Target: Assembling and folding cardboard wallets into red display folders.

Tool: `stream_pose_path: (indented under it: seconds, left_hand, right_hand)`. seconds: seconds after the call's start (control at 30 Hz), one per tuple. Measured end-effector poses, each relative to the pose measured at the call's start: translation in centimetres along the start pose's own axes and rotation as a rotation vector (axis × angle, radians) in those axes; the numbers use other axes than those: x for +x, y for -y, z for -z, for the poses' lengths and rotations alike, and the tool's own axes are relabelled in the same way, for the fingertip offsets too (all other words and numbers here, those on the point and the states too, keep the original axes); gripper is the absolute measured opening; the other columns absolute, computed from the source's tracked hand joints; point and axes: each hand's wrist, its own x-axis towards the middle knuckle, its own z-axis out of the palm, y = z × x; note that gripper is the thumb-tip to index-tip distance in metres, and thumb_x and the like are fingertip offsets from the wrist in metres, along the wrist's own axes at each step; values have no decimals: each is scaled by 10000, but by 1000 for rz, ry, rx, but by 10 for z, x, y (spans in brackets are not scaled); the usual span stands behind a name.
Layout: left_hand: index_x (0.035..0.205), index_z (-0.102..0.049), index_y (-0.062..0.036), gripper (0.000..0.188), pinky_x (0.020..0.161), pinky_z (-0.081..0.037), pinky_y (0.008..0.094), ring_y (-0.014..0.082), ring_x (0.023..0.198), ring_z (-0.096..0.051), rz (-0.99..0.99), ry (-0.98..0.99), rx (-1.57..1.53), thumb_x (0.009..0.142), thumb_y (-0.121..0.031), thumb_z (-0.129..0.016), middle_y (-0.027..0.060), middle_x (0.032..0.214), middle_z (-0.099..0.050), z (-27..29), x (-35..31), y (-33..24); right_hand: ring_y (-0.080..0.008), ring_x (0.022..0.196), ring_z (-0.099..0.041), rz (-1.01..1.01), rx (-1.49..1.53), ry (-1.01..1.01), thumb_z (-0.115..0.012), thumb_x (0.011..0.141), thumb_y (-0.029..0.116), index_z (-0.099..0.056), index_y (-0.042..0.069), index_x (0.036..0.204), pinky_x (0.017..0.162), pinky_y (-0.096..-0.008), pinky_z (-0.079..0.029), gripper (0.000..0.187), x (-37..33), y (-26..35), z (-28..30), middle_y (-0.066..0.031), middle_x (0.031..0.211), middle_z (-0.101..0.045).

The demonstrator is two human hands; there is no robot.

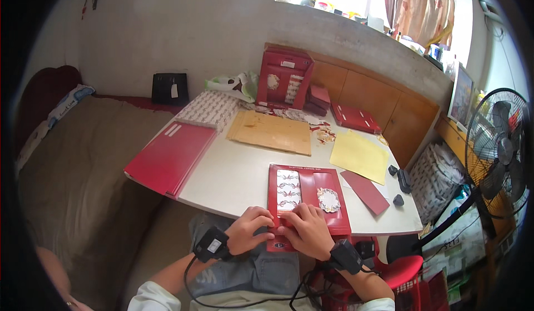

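Observation:
A flat red cardboard package point(308, 172) lies at the near edge of the white table, its lower end reaching out over my lap. It has a strip of white patterned paper point(288, 190) on its left and a round wreath-shaped cutout point(329, 200) on its right. My left hand point(249, 230) grips the package's lower left edge, fingers curled. Close beside it, my right hand point(307, 231) bends its fingers over the lower middle of the package, with the thumb toward the left hand. What lies under the fingertips is hidden.
Brown cardboard sheets point(270, 133), a yellow sheet point(360, 156) and a dark red card strip point(365, 192) lie beyond. Stacked red sheets point(172, 155) overhang the left edge. A red display box point(285, 77) stands at the back. Small black objects point(403, 181) and a fan point(503, 149) are right.

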Motion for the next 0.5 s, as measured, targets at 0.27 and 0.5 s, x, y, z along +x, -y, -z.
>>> stream_pose_path:
  seconds: [0.27, 0.5]
  left_hand:
    - [1032, -612, -47, 334, 890, -482, 350, 261, 1042, -561, -34, 30, -111, 745, -99, -775, 108, 1102, -567, 8, -3, 7]
    - [1024, -603, -39, 310, 864, -489, 357, 272, 1024, -565, -36, -25, -56, 747, -34, -743, 118, 1077, -572, 5, -2, 6]
  right_hand:
    - [-228, 935, -564, 315, -154, 46, -688, 792, 275, -612, 96, 1051, 801, -361, -450, 324, 3, -9, 9, -58, 993, -554]
    - [-181, 825, -616, 503, -262, -69, -693, 778, 232, -631, 67, 912, 650, -302, -514, 222, 6, -11, 5, -35, 890, -575]
